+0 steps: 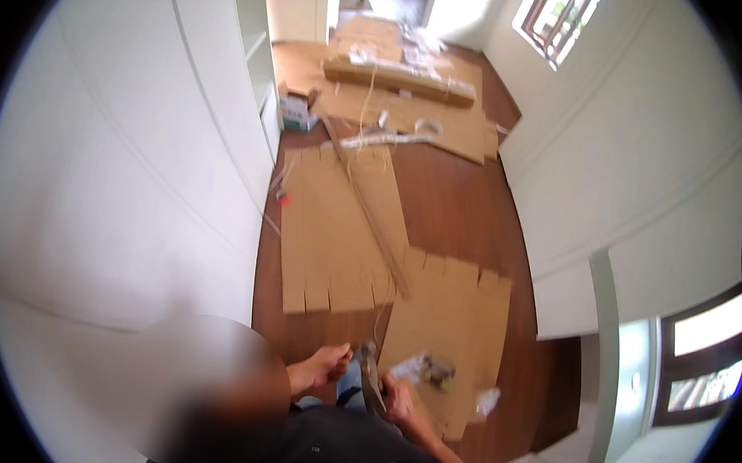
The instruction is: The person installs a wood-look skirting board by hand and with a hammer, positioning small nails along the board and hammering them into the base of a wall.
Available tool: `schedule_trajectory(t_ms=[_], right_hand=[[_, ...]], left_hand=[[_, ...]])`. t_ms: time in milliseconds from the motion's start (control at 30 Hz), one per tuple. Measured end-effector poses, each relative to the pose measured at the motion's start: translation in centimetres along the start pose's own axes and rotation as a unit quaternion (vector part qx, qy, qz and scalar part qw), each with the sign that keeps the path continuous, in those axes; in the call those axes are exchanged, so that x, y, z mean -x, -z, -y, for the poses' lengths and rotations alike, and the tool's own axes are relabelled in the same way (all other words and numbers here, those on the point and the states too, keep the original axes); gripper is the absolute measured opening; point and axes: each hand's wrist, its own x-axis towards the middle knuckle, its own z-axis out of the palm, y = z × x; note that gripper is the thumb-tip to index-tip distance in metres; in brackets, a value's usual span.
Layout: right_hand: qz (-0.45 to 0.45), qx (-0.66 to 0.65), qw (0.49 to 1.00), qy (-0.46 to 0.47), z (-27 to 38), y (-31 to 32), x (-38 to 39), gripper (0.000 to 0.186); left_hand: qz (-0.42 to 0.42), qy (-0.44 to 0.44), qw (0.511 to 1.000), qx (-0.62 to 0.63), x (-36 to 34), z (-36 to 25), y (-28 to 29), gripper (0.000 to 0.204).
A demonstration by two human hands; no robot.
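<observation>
- The right hand (397, 401) is clamped on what looks like a hammer (371, 382), its fingers wrapped around the handle; the hammer is just in front of the person's body.
- The hammer seems a hard, stiff tool, probably heavy at its grey metal head and lighter along the handle. The best hold is likely well down the handle, away from the head, with a firm grip because a smooth handle may slip or twist. It should take rough handling without breaking.
- The left hand (327, 367) is just left of the hammer, fingers curled together; blur makes it impossible to tell whether they pinch anything small.
- Right of the hammer, a clear plastic bag (413, 368) lies on the nearer cardboard sheet (458, 314); the bag looks light and limp, the sheet flat and fairly stiff, though easily creased.
- Beyond the hammer, a long thin strip (364, 205) crosses the farther cardboard sheet (311, 237) at a slant. It looks stiff.
- Farther beyond the hammer, a small box (297, 112) stands to the left and a long flat carton (402, 83) lies across more cardboard.
</observation>
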Motion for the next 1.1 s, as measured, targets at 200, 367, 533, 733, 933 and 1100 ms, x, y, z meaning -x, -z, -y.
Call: schedule_trajectory(t_ms=[200, 367, 533, 733, 933, 1100], right_hand=[[0.057, 0.054, 0.99, -0.113, -7.3, 6.6, -17.0, 0.038], [0.213, 0.327, 0.891, -0.231, -33.1, 17.1, -24.5, 0.039], [0.202, 0.174, 0.848, -0.458, -35.2, 26.6, -20.5, 0.019], [0.253, 0.259, 0.864, -0.349, -27.1, 40.0, -25.0, 0.027], [0.188, 0.141, 0.848, -0.475, -38.5, 48.2, -40.6, 0.027], [0.145, 0.01, 0.792, -0.594, -51.5, 57.7, -59.7, 0.032]], left_hand=[[-0.157, -0.186, 0.965, -0.093, -2.3, -13.0, 2.8, 0.018], [-0.202, -0.208, 0.956, -0.046, -9.8, -21.9, 0.8, 0.014], [-0.268, -0.15, 0.949, -0.07, -15.5, -32.3, 0.5, 0.019], [-0.17, -0.268, 0.933, -0.166, -29.5, -55.0, -10.1, 0.016], [-0.204, -0.306, 0.912, -0.181, -46.5, -76.1, -19.0, 0.018], [-0.436, -0.161, 0.868, -0.172, -56.4, -76.6, -11.9, 0.029]])
